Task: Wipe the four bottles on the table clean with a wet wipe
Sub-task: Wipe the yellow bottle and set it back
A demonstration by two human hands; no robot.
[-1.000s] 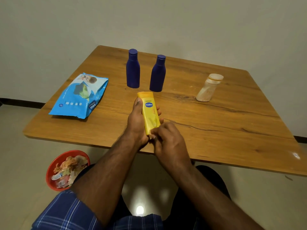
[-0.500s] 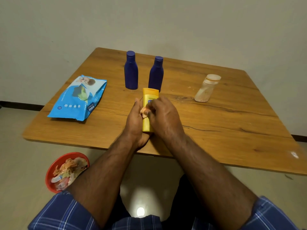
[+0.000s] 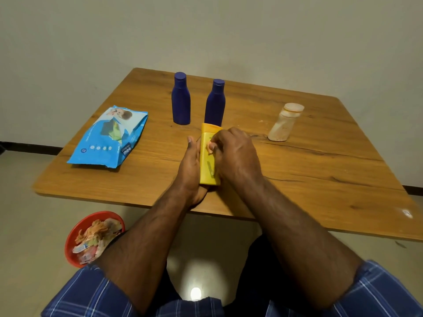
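A yellow bottle (image 3: pixel 208 165) with an orange cap lies in my left hand (image 3: pixel 191 165), which grips it from the left side just above the table's near edge. My right hand (image 3: pixel 235 154) is curled over the bottle's upper part and pinches a small pale wipe (image 3: pixel 210 146) against its face. Two dark blue bottles (image 3: pixel 181 99) (image 3: pixel 215 104) stand upright behind my hands. A whitish bottle (image 3: pixel 285 123) with a pale cap stands at the right, leaning slightly.
A blue pack of wet wipes (image 3: pixel 107 138) lies on the left of the wooden table (image 3: pixel 332 175). A red bin (image 3: pixel 75 234) holding crumpled waste sits on the floor at the lower left. A plain wall is behind the table.
My right hand has slid from the bottle's lower end up to its upper part, near the cap, and now covers the label. The left hand keeps its grip.
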